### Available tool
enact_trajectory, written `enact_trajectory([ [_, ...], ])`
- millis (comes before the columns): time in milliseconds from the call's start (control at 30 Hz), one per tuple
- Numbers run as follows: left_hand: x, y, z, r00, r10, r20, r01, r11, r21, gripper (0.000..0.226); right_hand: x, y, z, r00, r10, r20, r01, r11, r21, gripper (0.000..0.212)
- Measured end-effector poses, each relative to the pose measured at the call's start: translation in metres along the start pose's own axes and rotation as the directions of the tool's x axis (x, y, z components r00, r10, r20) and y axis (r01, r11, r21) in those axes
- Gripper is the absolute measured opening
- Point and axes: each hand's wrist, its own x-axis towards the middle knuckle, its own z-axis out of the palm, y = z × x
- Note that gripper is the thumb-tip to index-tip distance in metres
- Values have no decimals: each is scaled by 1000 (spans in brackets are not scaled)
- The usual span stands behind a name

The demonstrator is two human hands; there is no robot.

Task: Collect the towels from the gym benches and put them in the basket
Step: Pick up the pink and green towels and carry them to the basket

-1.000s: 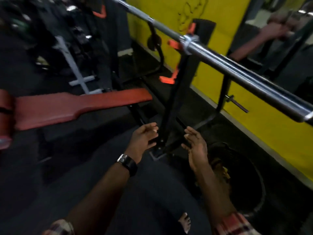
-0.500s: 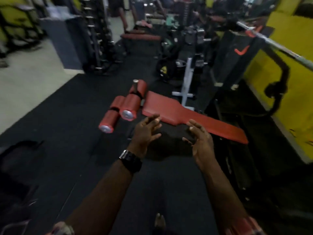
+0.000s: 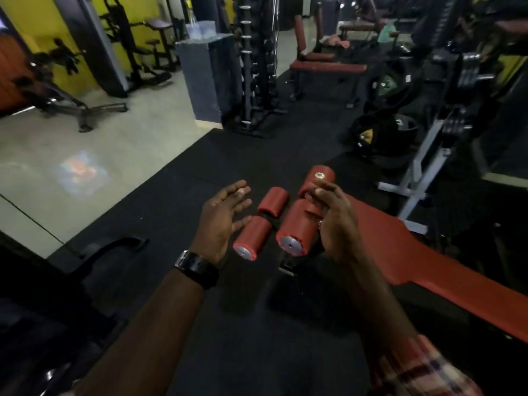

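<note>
Head view. Both forearms were seen extended forward over the black rubber flooring [image 3: 228, 155]. The left hand [image 3: 225, 221] was held with palm turned inward and fingers spread and straight; nothing was held in it. A dark wristwatch [image 3: 197, 267] was noted on the left wrist. The right hand [image 3: 337, 224] was raised beside it, well apart from the left, with fingers loosely curled and nothing gripped. A plaid sleeve [image 3: 423, 367] was recorded at the right forearm.

Beyond the hands, a red decline bench [image 3: 423, 267] was seen running to the lower right, with its red foam rollers [image 3: 253, 238] lying between and behind the two hands in the picture; contact with either hand could not be told. No cloth was seen on this bench pad.

Far back, a second red bench [image 3: 328, 67] was recorded beside a dumbbell rack [image 3: 257, 67]. A pinkish crumpled cloth [image 3: 335, 41] was seen lying just behind it, well apart from both hands; it was too small and blurred to be confirmed as a towel.
</note>
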Motion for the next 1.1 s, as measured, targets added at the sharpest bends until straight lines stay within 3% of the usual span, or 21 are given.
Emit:
enact_trajectory([
  [300, 186, 25, -46, 999, 29, -22, -30, 999, -42, 20, 160, 35, 114, 997, 15, 72, -12, 999, -51, 20],
  [700, 499, 113, -119, 989, 17, 148, -17, 1000, -3, 22, 400, 60, 287, 997, -50, -63, 49, 999, -10, 20],
  [1100, 773, 130, -111, 973, -23, 230, 10, 998, 60, 20, 645, 104, 353, 982, -56, -182, 64, 997, 38, 19],
])
